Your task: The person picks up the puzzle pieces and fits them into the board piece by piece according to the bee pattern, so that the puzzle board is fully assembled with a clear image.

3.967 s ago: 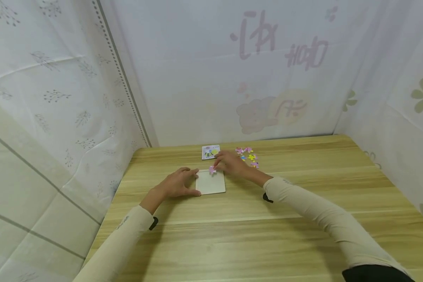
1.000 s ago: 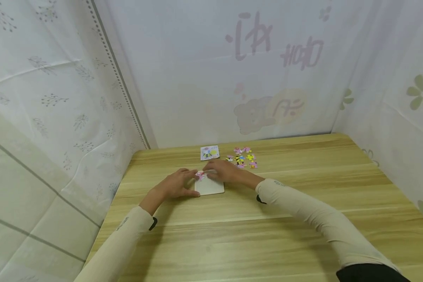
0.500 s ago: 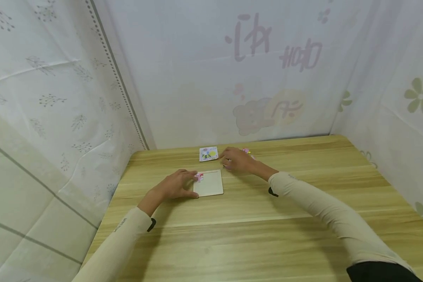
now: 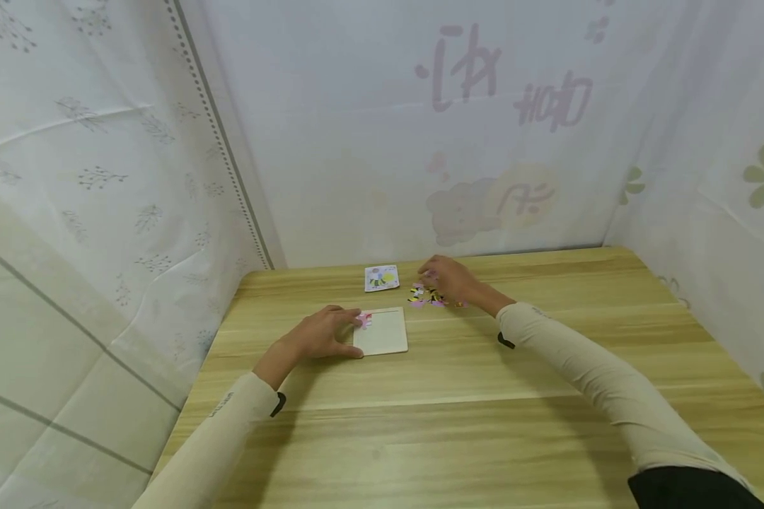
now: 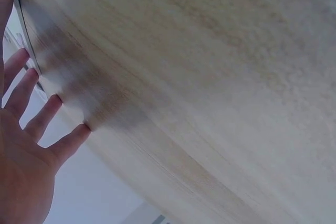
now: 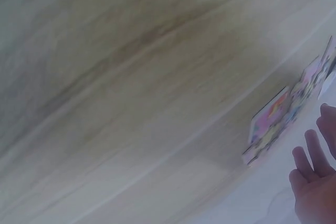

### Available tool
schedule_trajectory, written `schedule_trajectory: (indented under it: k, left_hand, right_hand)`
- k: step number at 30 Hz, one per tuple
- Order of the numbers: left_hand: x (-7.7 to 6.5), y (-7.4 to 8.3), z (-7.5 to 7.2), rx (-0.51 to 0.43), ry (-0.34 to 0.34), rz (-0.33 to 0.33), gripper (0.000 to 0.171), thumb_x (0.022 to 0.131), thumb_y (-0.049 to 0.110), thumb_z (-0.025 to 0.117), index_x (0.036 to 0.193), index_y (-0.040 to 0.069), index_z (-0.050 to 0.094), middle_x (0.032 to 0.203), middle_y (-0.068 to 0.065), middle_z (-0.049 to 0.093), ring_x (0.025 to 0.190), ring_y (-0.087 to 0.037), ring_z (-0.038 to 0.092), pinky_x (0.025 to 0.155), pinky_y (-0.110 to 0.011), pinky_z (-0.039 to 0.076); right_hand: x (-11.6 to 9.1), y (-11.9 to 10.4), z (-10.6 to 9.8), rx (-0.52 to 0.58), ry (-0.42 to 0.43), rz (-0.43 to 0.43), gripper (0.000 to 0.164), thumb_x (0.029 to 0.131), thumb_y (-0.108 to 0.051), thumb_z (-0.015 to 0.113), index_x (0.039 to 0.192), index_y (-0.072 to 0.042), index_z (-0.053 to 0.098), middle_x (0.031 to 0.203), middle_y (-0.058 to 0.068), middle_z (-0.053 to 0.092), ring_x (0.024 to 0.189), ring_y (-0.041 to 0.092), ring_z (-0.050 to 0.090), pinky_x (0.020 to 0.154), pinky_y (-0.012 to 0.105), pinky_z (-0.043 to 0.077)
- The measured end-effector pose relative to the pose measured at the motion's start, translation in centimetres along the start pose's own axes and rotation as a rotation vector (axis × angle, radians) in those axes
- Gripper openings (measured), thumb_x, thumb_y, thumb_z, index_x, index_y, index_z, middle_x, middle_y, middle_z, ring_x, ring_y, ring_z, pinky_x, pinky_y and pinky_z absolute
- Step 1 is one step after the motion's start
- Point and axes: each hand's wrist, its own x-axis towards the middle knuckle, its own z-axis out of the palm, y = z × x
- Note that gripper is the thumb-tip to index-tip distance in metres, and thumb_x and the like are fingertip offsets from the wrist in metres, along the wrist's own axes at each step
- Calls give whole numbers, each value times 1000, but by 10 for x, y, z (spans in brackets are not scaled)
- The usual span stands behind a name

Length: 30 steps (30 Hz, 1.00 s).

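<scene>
My left hand (image 4: 318, 334) rests at the left edge of a pale square puzzle board (image 4: 385, 336), thumb at the near corner and fingers at the far one. In the left wrist view the fingers (image 5: 71, 142) are spread and fairly straight. A pink puzzle piece (image 4: 365, 321) lies in the board's far left corner, partly covered by fingertips. My right hand (image 4: 452, 278) is over the back of a group of loose puzzle pieces (image 4: 418, 302), also seen in the right wrist view. Pink shows at its fingertips; whether a piece is pinched there is unclear.
A picture card (image 4: 381, 278) with a bee-like figure lies behind the board, left of the loose pieces. The wooden table (image 4: 382, 438) reaches a pale printed curtain (image 4: 331, 162) at the back. More curtain hangs at both sides.
A pink piece carried by my right hand now lies in the board's far left corner. The right hand has moved back and right to the loose pieces. My left hand stays at the board.
</scene>
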Motion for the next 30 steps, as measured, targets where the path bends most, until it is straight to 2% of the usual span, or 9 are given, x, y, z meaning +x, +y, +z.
schedule_trajectory:
  k: [4,14,21,25,30]
  left_hand:
    - [1,2,0,8,1,-4,80,84,63,79,145,15,61,157,-4,51,145,-35,43,109,-61,44]
    - [1,1,1,13,-7,-15,76,84,66,77,141,18,65,160,-2,47,146,-33,42,108,-62,45]
    - [2,0,1,12,-14,-15,75,83,66,77,141,20,66,161,1,46,145,-31,43,109,-60,44]
    - [2,-1,2,13,-18,-16,76,83,67,76,141,20,65,161,1,46,145,-31,43,108,-61,45]
    - [3,-2,3,2,-16,-25,76,82,68,77,141,21,66,160,0,47,144,-31,44,106,-63,46]
  right_hand:
    - [0,9,-3,-28,8,42,28,102,-15,69,123,3,72,125,19,68,113,34,65,95,49,55]
    - [5,16,-8,1,-64,203,27,103,-25,68,114,-3,78,127,17,66,119,34,60,95,49,55]
    - [11,13,-8,17,-86,223,28,104,-23,67,119,-2,77,128,17,66,123,34,57,101,51,50]
    - [15,12,-6,5,-115,217,29,104,-21,66,125,-4,75,126,17,65,116,31,59,94,47,51]
    - [19,12,-4,11,-162,220,29,106,-18,63,130,-5,73,121,16,67,99,26,60,77,39,51]
